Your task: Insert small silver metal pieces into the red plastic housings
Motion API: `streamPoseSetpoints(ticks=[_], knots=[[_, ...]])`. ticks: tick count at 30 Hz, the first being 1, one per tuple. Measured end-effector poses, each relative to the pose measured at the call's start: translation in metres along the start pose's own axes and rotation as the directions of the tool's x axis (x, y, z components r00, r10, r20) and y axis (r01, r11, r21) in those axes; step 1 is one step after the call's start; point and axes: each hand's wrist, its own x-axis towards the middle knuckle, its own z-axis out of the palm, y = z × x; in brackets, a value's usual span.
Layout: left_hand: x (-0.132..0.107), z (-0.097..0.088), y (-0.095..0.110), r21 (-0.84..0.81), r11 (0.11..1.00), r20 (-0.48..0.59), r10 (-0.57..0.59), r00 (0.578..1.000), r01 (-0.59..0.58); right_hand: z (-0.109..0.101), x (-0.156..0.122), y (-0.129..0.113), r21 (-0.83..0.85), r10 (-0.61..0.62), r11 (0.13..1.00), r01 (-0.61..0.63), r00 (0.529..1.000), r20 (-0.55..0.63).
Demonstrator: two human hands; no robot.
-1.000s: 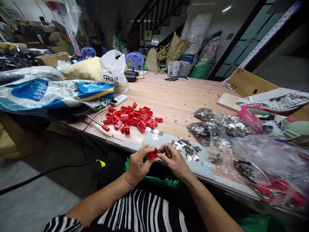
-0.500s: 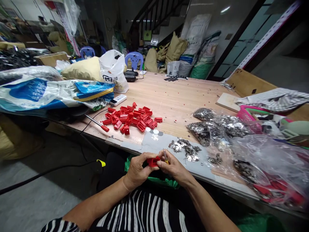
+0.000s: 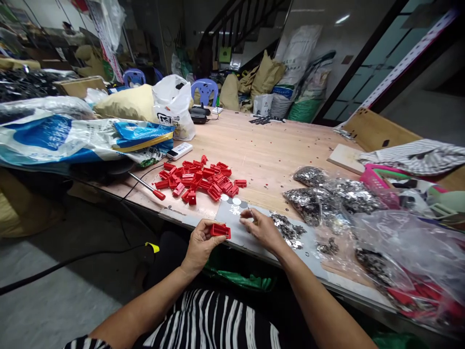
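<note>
My left hand (image 3: 199,245) grips a small red plastic housing (image 3: 220,230) between thumb and fingers, just off the table's front edge. Its hollow side shows, with a small bit of metal at its right end. My right hand (image 3: 262,229) is closed over the grey sheet, fingertips beside a little group of bright flat metal pieces (image 3: 235,209). A thin metal shaft (image 3: 249,208) sticks up from its fingers; the handle of this tool is hidden. Right of that hand lies a heap of small flat metal pieces (image 3: 288,229). More red housings (image 3: 198,177) are piled beyond my left hand.
Clear plastic bags of metal pieces (image 3: 308,201) lie on the right, by a pink basket (image 3: 379,182). A red-handled metal rod (image 3: 157,194) juts over the front edge at left. Sacks and a white plastic bag (image 3: 172,104) crowd the left; green plastic (image 3: 243,278) hangs below the table.
My hands have moved apart. The right one left the red housing and reached forward to the metal pieces on the grey sheet; the left one shifted slightly left, turning the housing's hollow into view.
</note>
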Motion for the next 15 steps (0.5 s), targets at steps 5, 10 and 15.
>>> streamPoseSetpoints(ticks=[5,10,15], knots=[[0.004,-0.003,0.004,0.046,0.999,-0.005,0.015,1.0,-0.015,-0.009,0.04,0.011,-0.466,-0.108,0.88,0.091,0.994,-0.009],[0.005,-0.004,0.003,0.035,0.999,-0.003,0.002,1.0,-0.002,-0.003,0.06,0.015,-0.485,-0.126,0.863,0.138,0.99,0.058],[0.006,-0.005,0.002,0.054,0.998,-0.013,0.007,1.0,-0.006,-0.001,0.067,0.018,-0.476,-0.116,0.869,0.134,0.991,0.067]])
